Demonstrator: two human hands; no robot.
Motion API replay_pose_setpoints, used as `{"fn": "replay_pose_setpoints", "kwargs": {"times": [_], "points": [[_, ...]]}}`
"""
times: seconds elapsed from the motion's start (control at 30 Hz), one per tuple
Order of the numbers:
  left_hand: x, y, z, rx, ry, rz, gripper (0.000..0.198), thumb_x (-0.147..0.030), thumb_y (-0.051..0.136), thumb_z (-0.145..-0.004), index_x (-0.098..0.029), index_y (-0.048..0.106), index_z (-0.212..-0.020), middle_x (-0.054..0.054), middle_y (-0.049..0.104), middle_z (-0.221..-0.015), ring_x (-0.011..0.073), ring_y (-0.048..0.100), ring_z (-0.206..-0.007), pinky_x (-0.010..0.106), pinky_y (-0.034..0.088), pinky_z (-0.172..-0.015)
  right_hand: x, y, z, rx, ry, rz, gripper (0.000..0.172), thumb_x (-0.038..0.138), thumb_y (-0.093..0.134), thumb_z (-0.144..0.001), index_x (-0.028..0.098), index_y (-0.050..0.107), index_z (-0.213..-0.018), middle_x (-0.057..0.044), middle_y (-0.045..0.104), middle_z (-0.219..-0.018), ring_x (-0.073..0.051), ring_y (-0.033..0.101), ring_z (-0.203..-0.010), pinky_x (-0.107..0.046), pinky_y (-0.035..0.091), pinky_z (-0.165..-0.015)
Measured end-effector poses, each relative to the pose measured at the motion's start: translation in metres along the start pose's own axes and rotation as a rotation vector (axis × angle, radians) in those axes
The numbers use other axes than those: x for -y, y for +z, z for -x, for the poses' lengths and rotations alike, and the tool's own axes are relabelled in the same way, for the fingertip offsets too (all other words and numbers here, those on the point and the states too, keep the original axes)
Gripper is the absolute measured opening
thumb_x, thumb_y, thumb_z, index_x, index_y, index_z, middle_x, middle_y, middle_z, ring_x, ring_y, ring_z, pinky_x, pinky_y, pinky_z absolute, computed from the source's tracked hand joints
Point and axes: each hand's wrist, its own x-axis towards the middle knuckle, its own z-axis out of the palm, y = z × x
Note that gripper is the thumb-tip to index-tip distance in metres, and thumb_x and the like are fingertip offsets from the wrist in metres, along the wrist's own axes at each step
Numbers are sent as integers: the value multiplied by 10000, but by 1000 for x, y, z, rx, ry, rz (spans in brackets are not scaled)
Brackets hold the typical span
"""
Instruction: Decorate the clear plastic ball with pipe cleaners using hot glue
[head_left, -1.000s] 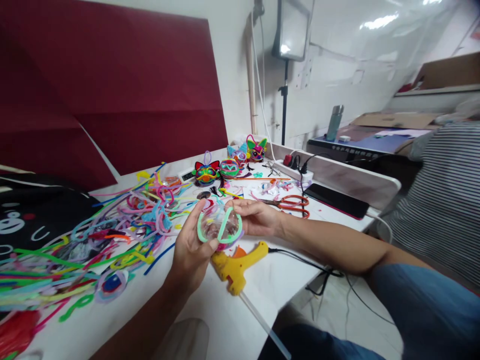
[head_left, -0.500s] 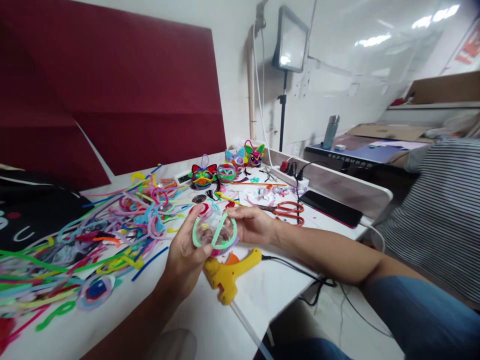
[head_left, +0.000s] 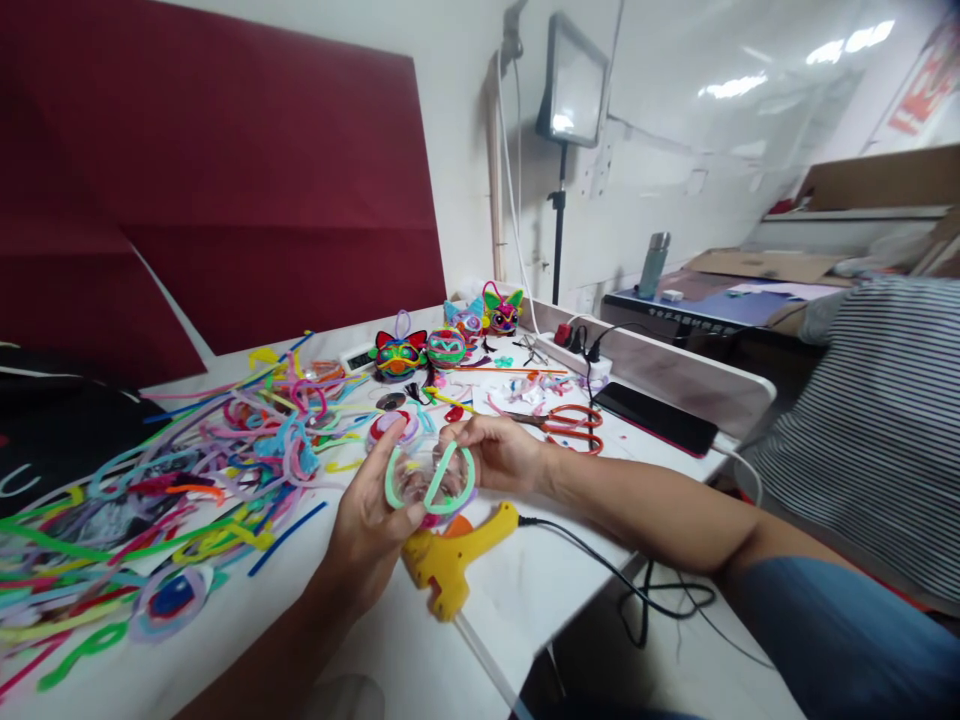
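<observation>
A clear plastic ball [head_left: 414, 478] with mint-green pipe cleaner around its edge and across it is held between my two hands. My left hand [head_left: 367, 520] grips its left side, with the thumb on the lower rim. At the upper right, the fingers of my right hand [head_left: 499, 452] pinch the green pipe cleaner [head_left: 442, 472]. Just below the ball, a yellow hot glue gun [head_left: 457, 562] lies on the white table, a clear glue stick [head_left: 487, 655] sticking out of it. Pink and purple bits show beneath the ball, partly hidden.
Tangled pipe cleaners [head_left: 217, 480] cover the table's left side. Decorated balls [head_left: 400, 355] stand at the back. Orange-handled scissors [head_left: 574, 425], a phone [head_left: 656, 418] and a power strip [head_left: 574, 352] lie to the right. A person in a striped top [head_left: 870, 420] is at far right.
The view has shifted slightly, so the table things appear a little further left. Both hands keep hold of the ball, and the right fingers have moved slightly along its upper edge.
</observation>
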Motion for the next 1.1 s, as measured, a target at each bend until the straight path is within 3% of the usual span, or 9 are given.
{"fn": "replay_pose_setpoints", "kwargs": {"times": [0.3, 0.7, 0.93, 1.1], "points": [[0, -1, -1, 4, -34, 41, 1060, -280, 825, -610, -200, 264, -1507, 122, 653, -1211, 311, 634, -1103, 348, 561, -855, -1, -2, 0, 4, 22, -19, 107, 165, 457, -654, 151, 559, -685, -34, 649, -558, -158, 593, -499, -265, 495, -576], [-2, -2, 0, -26, -71, 57, 1047, -300, 808, -597, -218, 281, -1499, 138, 648, -1229, 337, 644, -1084, 390, 579, -825, 2, -1, -1, -17, 82, -89, 125, 190, 465, -747, 135, 573, -716, -42, 657, -574, -153, 615, -538, -269, 505, -627], [-1, -9, -4, -15, -30, 87, 958, -281, 779, -632, -236, 338, -1481, 131, 636, -1272, 349, 633, -1116, 414, 580, -853, 4, -4, -5, -242, -40, 87, 192, 276, 500, -785, 125, 619, -777, -27, 641, -589, -121, 557, -480, -235, 445, -528], [-4, -16, -10, -168, 34, 131, 908, -212, 762, -631, -203, 383, -1456, 118, 639, -1269, 315, 599, -1176, 368, 561, -906, 4, -5, -7, -411, -205, 144, 111, 229, 663, -697, 148, 609, -751, 38, 613, -560, -72, 493, -420, -200, 364, -461]]}}
